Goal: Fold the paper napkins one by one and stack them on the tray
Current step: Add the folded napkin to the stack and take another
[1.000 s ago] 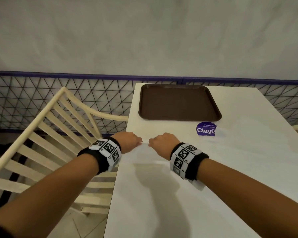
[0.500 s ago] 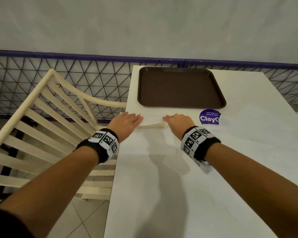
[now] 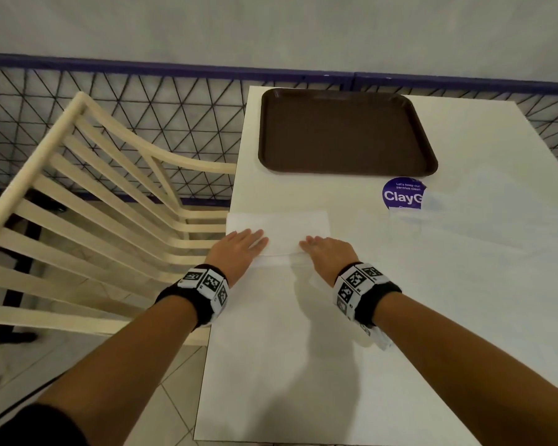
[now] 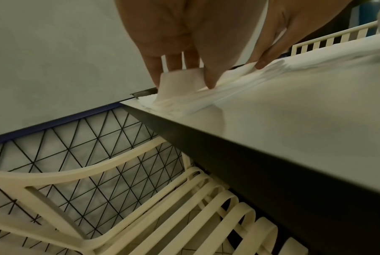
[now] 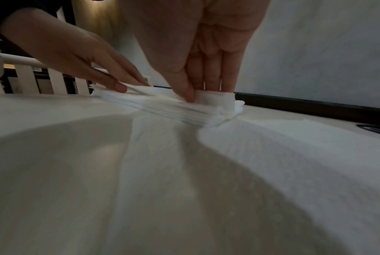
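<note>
A white paper napkin [image 3: 290,228] lies folded over on itself at the white table's left edge, just short of the empty brown tray [image 3: 345,130]. My left hand [image 3: 242,246] and right hand [image 3: 326,252] lie on its near half, fingers straight and pointing at the tray. In the left wrist view a raised flap of the napkin [image 4: 178,82] stands pinched between the thumb and fingers of my left hand [image 4: 180,65]. The right wrist view shows my right hand [image 5: 206,82] pinching its end of the napkin [image 5: 215,101] the same way. Both thumbs are hidden in the head view.
More flat white napkins [image 3: 480,239] are spread on the table [image 3: 287,365] to the right, partly over a purple round sticker [image 3: 400,196]. A cream slatted chair [image 3: 110,204] stands against the table's left side. A black wire fence [image 3: 174,107] runs behind.
Both hands have carried the napkin's near edge away from me toward the tray and laid it over the far half. They now lie flatter and a little farther apart.
</note>
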`<state>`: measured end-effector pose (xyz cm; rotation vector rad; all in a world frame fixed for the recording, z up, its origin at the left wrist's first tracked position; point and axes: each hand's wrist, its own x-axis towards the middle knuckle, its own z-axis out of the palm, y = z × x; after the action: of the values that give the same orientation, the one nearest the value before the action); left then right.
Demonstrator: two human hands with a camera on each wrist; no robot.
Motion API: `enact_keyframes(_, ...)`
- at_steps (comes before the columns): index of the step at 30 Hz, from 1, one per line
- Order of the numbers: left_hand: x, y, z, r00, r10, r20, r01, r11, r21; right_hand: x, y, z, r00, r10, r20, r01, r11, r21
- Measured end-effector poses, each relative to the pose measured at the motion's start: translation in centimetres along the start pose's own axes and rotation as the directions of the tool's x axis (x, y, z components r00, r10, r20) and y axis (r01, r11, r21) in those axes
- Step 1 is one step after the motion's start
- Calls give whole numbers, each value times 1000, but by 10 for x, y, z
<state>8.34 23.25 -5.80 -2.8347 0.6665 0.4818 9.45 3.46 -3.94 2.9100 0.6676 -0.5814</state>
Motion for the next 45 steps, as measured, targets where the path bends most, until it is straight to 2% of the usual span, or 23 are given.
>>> enact_keyframes(2,-1,0,2,1000,0,-19,0,1000,6,-1,0,2,1000,-2,-5,2,1000,-7)
enact_keyframes(4,0,1,4,991,33,-126,-30,999,30,-3,-1,4,1000,-3,-3,3,1000,-11)
enact_keyframes(6,1,-3,6,982,62,-176,-48,996,81,-4,-1,4,1000,-6,-2,6,1000,-6)
enact_keyframes(10,0,-4,11,976,50,-211,-42,998,43,-5,-1,7,1000,-10,-22,11,1000,18)
enact_keyframes(12,-3,1,8,982,59,-182,-61,998,-3,-6,-1,10,1000,-19,-16,19,999,26)
enact_keyframes(15,-9,2,12,999,18,-33,-19,1000,-18,-9,-4,14,999,-32,-17,33,998,45)
enact_keyframes(19,-11,11,12,999,14,37,-13,999,-47,-14,-9,22,999,-25,-36,30,991,134)
enact_keyframes(23,-9,22,3,992,-34,118,42,997,-69,-25,-5,32,998,21,52,-26,994,102)
enact_keyframes(28,-8,28,-2,985,-79,151,83,996,-18,-42,13,34,992,83,94,-90,994,69)
enact_keyframes(31,-9,33,-5,989,-94,112,92,996,18,-51,28,28,989,129,77,-136,985,101)
enact_keyframes(35,-10,60,-13,997,-69,-23,68,997,-21,-77,56,21,965,260,36,-262,943,206)
enact_keyframes(40,1,117,-31,990,50,-128,-60,995,-79,-117,86,34,932,345,110,-362,904,229)
enact_keyframes(41,3,125,-36,994,65,-83,-75,990,-121,-121,91,38,927,354,126,-374,897,235)
enact_keyframes(42,4,134,-40,992,89,-85,-101,985,-141,-125,96,41,922,360,145,-386,889,247)
enact_keyframes(43,7,141,-42,984,114,-136,-134,979,-153,-127,100,43,917,363,164,-396,880,262)
enact_keyframes(45,11,156,-42,983,142,-120,-163,968,-190,-128,107,47,916,357,182,-398,864,308)
